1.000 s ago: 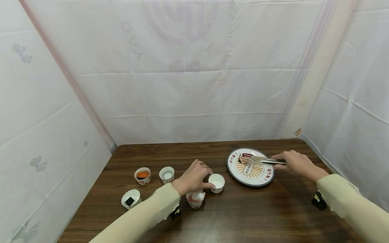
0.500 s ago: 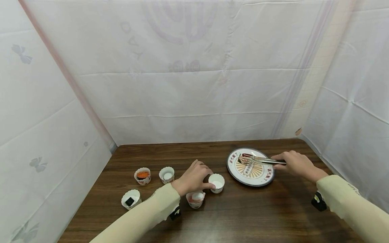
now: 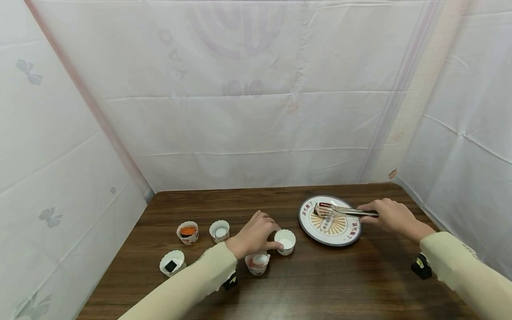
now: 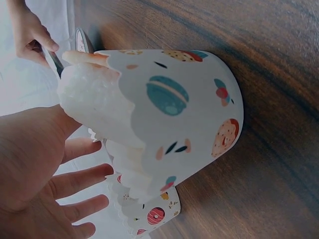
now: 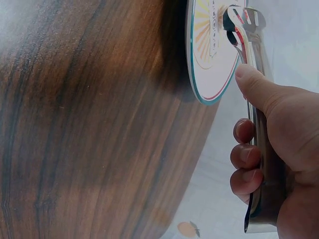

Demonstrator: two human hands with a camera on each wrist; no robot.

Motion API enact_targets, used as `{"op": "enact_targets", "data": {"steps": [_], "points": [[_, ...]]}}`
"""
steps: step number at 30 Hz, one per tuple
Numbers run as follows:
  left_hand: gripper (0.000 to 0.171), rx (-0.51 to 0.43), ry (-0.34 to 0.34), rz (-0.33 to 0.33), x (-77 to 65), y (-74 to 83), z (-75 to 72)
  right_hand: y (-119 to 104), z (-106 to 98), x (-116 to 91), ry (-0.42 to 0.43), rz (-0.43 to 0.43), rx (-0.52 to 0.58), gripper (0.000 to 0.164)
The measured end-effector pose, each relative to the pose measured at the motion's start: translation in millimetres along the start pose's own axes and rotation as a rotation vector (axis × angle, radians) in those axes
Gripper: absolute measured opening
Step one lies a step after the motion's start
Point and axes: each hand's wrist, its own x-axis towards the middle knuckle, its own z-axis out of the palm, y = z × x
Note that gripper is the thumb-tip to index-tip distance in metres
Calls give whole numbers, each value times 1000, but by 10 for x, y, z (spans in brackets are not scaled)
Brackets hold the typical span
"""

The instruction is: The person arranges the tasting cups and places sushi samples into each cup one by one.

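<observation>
My left hand (image 3: 260, 233) reaches over a white paper cup (image 3: 257, 264) that holds a piece of sushi. Its thumb and fingers lie on either side of the rim of a white-lined paper cup (image 3: 286, 243), straight and spread in the left wrist view. That view hides the thumb, so I cannot tell how firmly it touches. My right hand (image 3: 389, 216) grips metal serving tongs (image 5: 261, 134), thumb on one side and fingers curled round the other. The tongs' tips are around a striped, dark-banded sushi piece (image 3: 321, 210) over the round printed plate (image 3: 334, 239).
On the left of the dark wooden table (image 3: 332, 284) stand a cup with an orange-topped piece (image 3: 187, 233), a cup with a white piece (image 3: 220, 231) and a cup with a black piece (image 3: 173, 262). Patterned white cloth (image 3: 256, 133) hangs behind and at both sides.
Almost nothing differs: the right hand and tongs shift very slightly over the plate. My left hand stays at the same cup.
</observation>
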Motion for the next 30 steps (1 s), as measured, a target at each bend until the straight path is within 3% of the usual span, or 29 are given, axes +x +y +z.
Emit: {"op": "enact_targets", "data": {"steps": [11, 25, 30], "points": [[45, 30, -5, 1, 7, -10, 12, -99, -97, -69, 6, -14, 5, 43], [45, 37, 8, 24, 6, -22, 17, -384, -209, -158, 49, -122, 22, 43], [45, 35, 1, 26, 3, -28, 27, -523, -198, -149, 65, -200, 29, 41]]}}
